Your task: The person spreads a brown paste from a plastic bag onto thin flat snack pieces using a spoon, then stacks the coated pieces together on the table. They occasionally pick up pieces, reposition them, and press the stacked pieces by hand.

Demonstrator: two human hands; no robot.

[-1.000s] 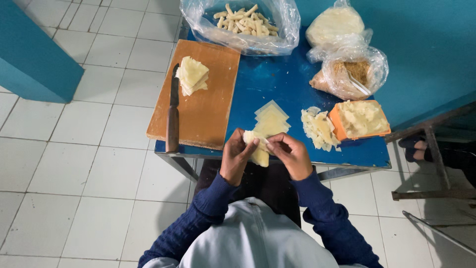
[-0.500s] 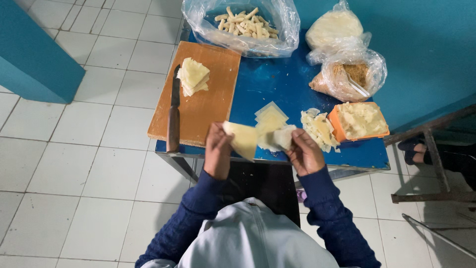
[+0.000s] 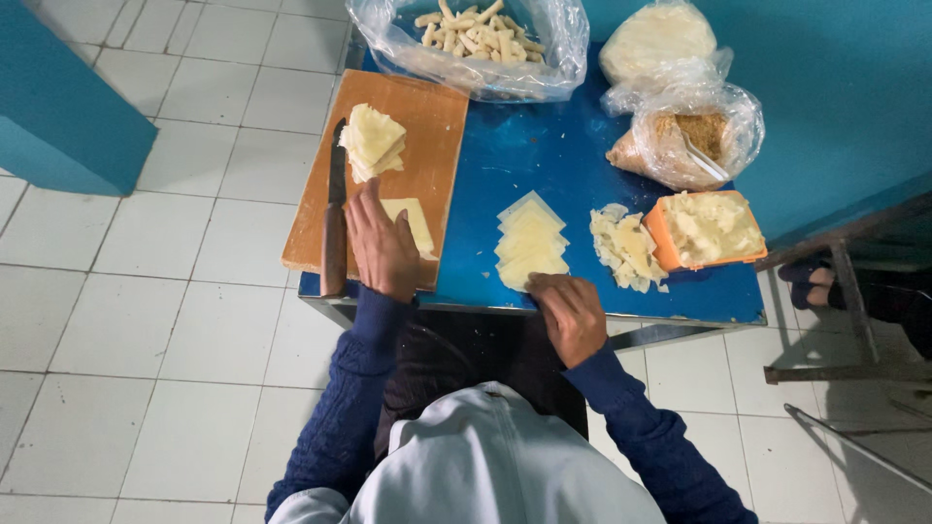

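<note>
- White floor tiles [image 3: 146, 320] surround a small blue table [image 3: 544, 146] set against a teal wall [image 3: 845, 87].
- On the table's left part lies a wooden cutting board [image 3: 437, 126], with a stack of pale square sheets [image 3: 372, 141] at its far end and a knife [image 3: 335, 223] along its left edge.
- The left hand [image 3: 382, 247] lies flat on the board, fingers spread and pressing down on a single pale sheet [image 3: 413, 221], just beside the knife.
- The right hand [image 3: 571, 312] rests at the table's near edge, fingers curled loosely, fingertips touching the near end of a fanned row of sheets [image 3: 529, 243]; it pinches nothing.
- Right of that row sit a heap of pale scraps [image 3: 626, 247] and an orange tub [image 3: 707, 231] of filling.
- At the far side lie clear bags: one of finger-shaped pieces [image 3: 476, 39], one of crumbs [image 3: 694, 136], one of pale dough [image 3: 652, 39].
</note>
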